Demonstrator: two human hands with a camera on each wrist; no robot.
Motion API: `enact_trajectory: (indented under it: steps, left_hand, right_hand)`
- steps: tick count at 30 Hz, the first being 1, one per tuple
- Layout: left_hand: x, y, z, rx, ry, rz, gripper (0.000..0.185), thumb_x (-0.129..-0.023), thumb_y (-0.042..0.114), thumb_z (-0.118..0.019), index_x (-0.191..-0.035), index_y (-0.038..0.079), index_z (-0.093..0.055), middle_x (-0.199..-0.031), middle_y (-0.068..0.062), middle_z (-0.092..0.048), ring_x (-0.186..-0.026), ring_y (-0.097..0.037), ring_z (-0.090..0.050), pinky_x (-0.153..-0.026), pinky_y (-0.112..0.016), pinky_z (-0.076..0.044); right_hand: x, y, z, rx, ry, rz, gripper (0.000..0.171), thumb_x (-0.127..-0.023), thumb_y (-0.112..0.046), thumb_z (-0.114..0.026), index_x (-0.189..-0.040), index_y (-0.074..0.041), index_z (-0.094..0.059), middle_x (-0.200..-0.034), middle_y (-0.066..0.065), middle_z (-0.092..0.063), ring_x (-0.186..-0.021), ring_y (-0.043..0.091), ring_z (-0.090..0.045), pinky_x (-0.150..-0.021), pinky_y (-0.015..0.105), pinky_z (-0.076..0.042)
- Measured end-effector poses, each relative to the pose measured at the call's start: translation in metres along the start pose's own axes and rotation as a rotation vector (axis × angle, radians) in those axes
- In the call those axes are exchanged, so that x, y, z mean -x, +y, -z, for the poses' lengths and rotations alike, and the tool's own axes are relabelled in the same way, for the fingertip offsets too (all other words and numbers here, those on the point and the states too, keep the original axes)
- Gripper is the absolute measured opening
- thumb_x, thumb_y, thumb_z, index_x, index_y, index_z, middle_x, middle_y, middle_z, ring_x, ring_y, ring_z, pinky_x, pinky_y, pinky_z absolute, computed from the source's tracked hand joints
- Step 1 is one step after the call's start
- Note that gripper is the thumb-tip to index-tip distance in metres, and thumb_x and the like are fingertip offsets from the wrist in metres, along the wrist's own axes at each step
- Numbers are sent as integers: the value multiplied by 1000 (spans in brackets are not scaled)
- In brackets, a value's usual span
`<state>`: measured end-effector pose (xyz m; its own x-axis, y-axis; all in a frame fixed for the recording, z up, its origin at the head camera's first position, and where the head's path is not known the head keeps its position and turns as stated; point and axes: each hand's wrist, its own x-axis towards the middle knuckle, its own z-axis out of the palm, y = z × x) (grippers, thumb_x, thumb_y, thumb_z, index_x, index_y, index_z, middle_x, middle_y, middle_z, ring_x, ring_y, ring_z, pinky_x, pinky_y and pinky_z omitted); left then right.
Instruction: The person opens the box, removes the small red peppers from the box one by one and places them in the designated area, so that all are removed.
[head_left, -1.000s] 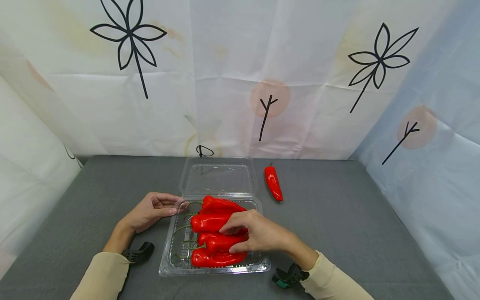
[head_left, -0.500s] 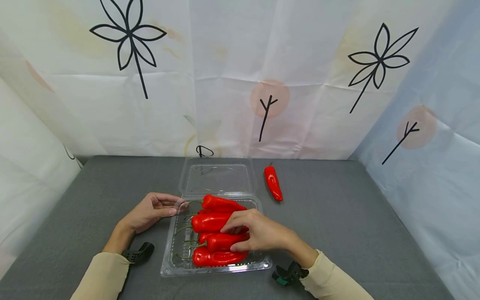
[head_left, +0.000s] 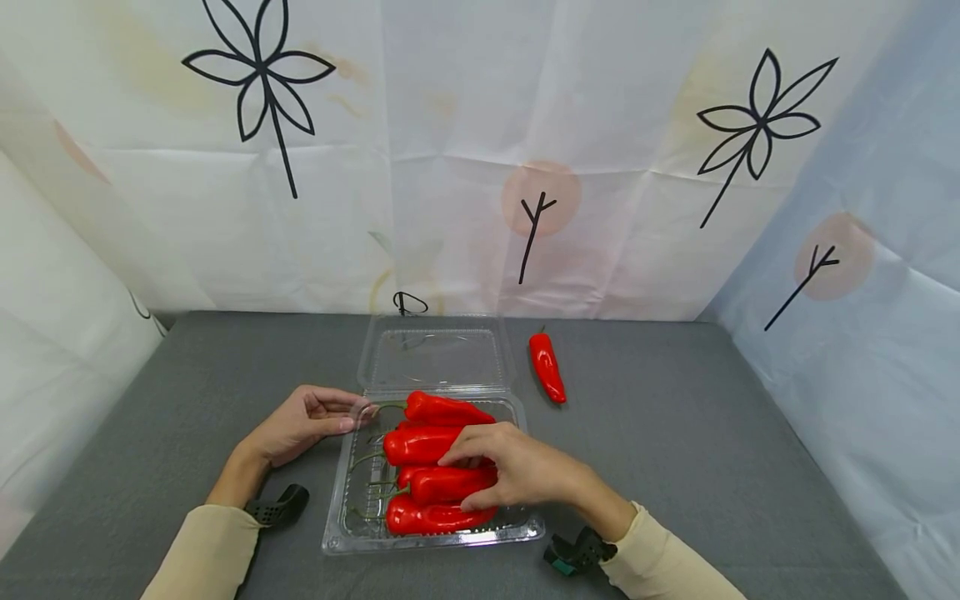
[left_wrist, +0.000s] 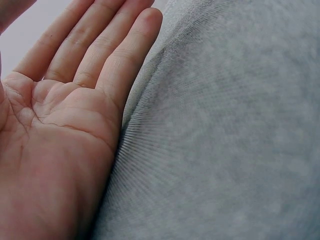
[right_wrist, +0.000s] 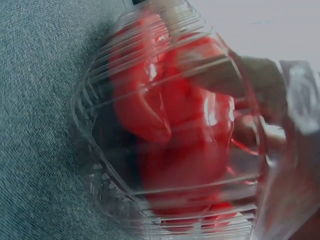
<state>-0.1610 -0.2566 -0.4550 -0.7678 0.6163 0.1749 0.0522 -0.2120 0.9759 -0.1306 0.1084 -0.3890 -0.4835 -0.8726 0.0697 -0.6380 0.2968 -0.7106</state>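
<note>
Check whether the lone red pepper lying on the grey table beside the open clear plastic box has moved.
No. The lone red pepper keeps its place beside the clear plastic box's lid, near the table's back edge.

Box: clear plastic clamshell, open, its base flat on the grey worktop, left rim touched by the left hand.
Lid: hinged back, lying flat behind the base.
Peppers in box: four long glossy red ones with green stems pointing left, stacked side by side; the right hand rests on them, fingers curled over the middle ones.
Loose pepper: red, lying on the worktop just right of the lid.
</note>
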Motion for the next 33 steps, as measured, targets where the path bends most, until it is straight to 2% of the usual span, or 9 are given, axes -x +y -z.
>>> enact_trajectory:
  steps: [9, 18, 25, 29, 33]
  left_hand:
    - [0, -3, 0, 10, 0, -1, 33, -97, -13, -55, -130, -13, -61, -123, -16, -71, -114, -21, -69, -95, -33, -55]
    - [0, 0, -3, 3, 23, 46, 34, -97, -12, -55, -131, -14, -58, -126, -16, -69, -119, -23, -66, -98, -35, -52]
    - [0, -1, -1, 11, 19, 38, 34, -97, -13, -55, -131, -15, -58, -126, -16, -69, -119, -23, -66, -98, -34, -53]
    - [0, -2, -1, 7, 14, 30, 34, -97, -13, -55, -131, -15, -58, -126, -16, -69, -118, -22, -66, -97, -34, -53]
    - [0, -1, -1, 14, -1, 16, 33, -98, -13, -54, -131, -17, -57, -126, -16, -69, -118, -22, -66, -98, -33, -53]
  right_hand:
    - [0, 1, -2, -2, 28, 59, 39, -87, -12, -80, -125, -12, -71, -117, -3, -68, -106, 8, -60, -86, 19, -53]
    - [3, 1, 2, -157, 113, 144, 43, -87, -12, -79, -128, -12, -69, -119, -3, -69, -106, 9, -62, -81, 28, -59]
    - [9, -4, 17, -254, 218, 131, 42, -87, -9, -79, -128, -8, -69, -122, 4, -69, -108, 18, -64, -80, 37, -61]
    - [14, -3, 29, -264, 283, 120, 43, -87, -6, -79, -129, -6, -68, -120, 6, -70, -104, 21, -65, -79, 39, -61]
    - [20, 3, 42, -266, 341, 96, 45, -86, -3, -80, -129, -4, -68, -117, 6, -70, -103, 24, -65, -84, 40, -60]
